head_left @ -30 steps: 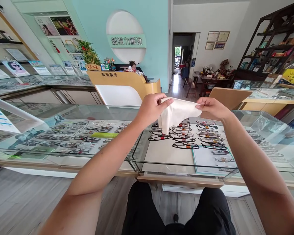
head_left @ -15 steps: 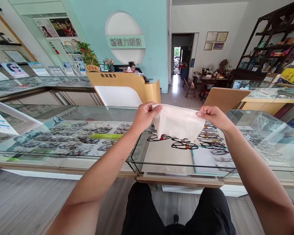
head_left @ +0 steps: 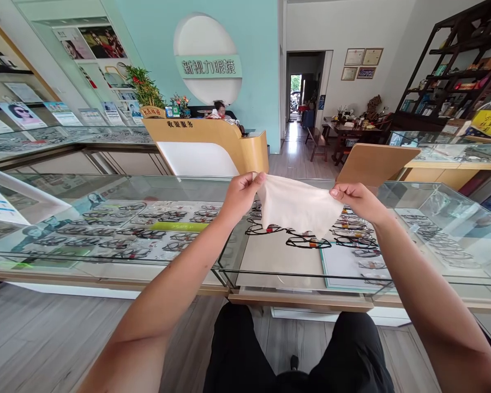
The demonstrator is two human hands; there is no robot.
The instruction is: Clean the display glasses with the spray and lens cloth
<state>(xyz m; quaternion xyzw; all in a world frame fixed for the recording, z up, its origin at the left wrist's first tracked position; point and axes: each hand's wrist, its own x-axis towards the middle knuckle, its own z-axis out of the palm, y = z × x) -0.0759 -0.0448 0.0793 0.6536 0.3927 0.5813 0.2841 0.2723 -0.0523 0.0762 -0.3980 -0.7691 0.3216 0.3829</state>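
Your left hand (head_left: 241,197) and right hand (head_left: 360,201) pinch the white cloth (head_left: 298,204) at frame centre, its long axis sideways, dipping rightward, loose edge downward.

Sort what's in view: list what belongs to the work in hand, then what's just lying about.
In hand:
- pale cloth, stretched between both hands
- left hand, pinching one upper corner
- right hand, pinching the other

Apparently just around:
- eyeglasses in the glass case, untouched
- yellow-green strip
- leafy plant
- yellow bag
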